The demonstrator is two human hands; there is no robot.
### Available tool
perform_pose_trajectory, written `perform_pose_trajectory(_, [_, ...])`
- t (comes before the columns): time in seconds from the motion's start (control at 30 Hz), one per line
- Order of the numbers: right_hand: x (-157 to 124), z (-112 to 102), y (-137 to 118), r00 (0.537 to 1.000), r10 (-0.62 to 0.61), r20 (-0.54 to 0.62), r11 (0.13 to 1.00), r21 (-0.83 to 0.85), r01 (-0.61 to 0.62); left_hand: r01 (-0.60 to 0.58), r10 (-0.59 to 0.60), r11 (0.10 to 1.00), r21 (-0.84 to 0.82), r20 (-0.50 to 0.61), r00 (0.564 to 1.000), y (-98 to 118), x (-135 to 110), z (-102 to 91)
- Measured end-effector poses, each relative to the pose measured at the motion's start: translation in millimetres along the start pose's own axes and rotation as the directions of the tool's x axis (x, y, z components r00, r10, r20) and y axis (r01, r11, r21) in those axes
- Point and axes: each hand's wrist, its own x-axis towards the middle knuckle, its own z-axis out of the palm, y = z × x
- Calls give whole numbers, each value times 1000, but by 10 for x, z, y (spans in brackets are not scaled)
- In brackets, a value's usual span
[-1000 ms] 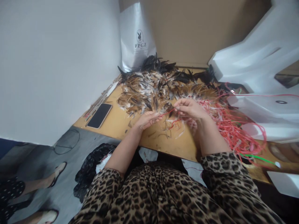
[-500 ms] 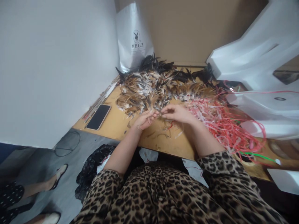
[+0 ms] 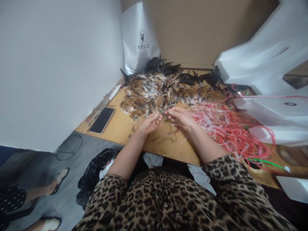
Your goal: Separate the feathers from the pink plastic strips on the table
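Observation:
My left hand (image 3: pixel 149 124) and my right hand (image 3: pixel 181 117) meet over the wooden table (image 3: pixel 120 128), fingertips pinched close together. Between them runs a thin red string (image 3: pixel 166 113), and both hands pinch it beside a small bunch of feathers. A large heap of brown, white and black feathers (image 3: pixel 158 88) lies just beyond the hands. A tangle of red and pink strings (image 3: pixel 228 128) spreads to the right of my right hand.
A black phone (image 3: pixel 102 119) lies on the table's left part, next to thin sticks (image 3: pixel 101 104). A white paper bag (image 3: pixel 141 38) stands at the back. White foam pieces (image 3: pixel 269 64) fill the right. Another person's feet (image 3: pixel 59 179) rest on the floor at the left.
My right hand has moved left and down from the string tangle to meet my left hand; the red string between them has become short.

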Motion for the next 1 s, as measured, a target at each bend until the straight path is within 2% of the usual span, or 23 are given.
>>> perform_pose_trajectory(0.1, [29,-9,36,994,42,102,971,232,-64,3,-2,999,47,-16,1000,-5,-2,-2])
perform_pose_trajectory(0.17, [46,-18,50,988,60,142,939,328,-104,3,-2,998,69,-9,1000,-7,-7,-5])
perform_pose_trajectory(0.3, [57,-49,11,992,-1,130,933,358,-46,-3,2,996,88,9,1000,-11,-10,-16])
perform_pose_trajectory(0.37, [53,-71,-25,990,-69,120,957,288,31,-9,9,996,88,4,1000,-12,-6,-21])
perform_pose_trajectory(0.47, [37,-96,-74,975,-209,74,976,70,204,-26,26,996,85,2,1000,-7,0,-19])
perform_pose_trajectory(0.57, [4,-93,-103,937,-340,85,915,-199,350,-17,17,995,101,-4,1000,-1,-1,-8])
perform_pose_trajectory(0.63, [-21,-80,-108,918,-374,131,855,-336,396,3,-3,994,114,4,1000,-1,-5,1])
perform_pose_trajectory(0.7, [-43,-67,-99,896,-410,169,774,-455,440,26,-29,992,127,22,999,-4,-8,6])
perform_pose_trajectory(0.77, [-60,-58,-80,865,-459,205,649,-587,484,49,-55,989,137,43,998,-9,-7,8])
perform_pose_trajectory(0.9, [-90,-30,-61,774,-518,363,295,-773,561,57,-61,988,140,21,998,-16,1,5])
perform_pose_trajectory(1.0, [-112,10,-77,704,-463,538,28,-785,618,88,-84,986,139,-36,996,-13,11,-5])
